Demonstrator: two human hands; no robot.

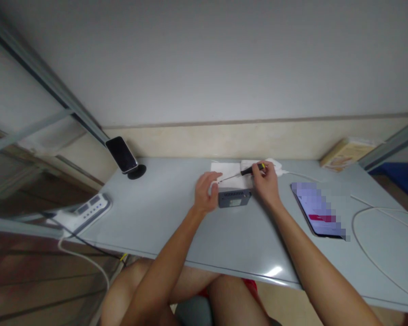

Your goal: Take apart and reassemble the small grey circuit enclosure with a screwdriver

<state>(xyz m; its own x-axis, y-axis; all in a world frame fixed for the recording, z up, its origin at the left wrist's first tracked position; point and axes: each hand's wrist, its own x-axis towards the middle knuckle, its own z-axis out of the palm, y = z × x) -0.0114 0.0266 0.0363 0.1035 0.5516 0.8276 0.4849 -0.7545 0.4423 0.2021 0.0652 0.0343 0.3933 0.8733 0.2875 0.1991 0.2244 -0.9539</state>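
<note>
My right hand (pixel 267 181) grips the black and yellow handle of a screwdriver (pixel 247 170). Its thin shaft points left, with the tip beside the fingers of my left hand (pixel 205 192). Those fingers are curled around a small white piece (pixel 218 182) with dark spots, mostly hidden by the hand. Just below the tool, a dark grey box-shaped device (pixel 234 199) with vent slots and a pale label stands on the table, close to my left thumb. White paper (pixel 228 170) lies behind it, under the screwdriver.
A large phone (pixel 318 213) lies at right, near a white cable (pixel 355 231). Another phone (pixel 121 154) sits on a round-based stand at back left. A white power strip (pixel 91 210) is at the left edge, and a yellowish box (pixel 347 153) at back right. A wall borders the table (pixel 149 217).
</note>
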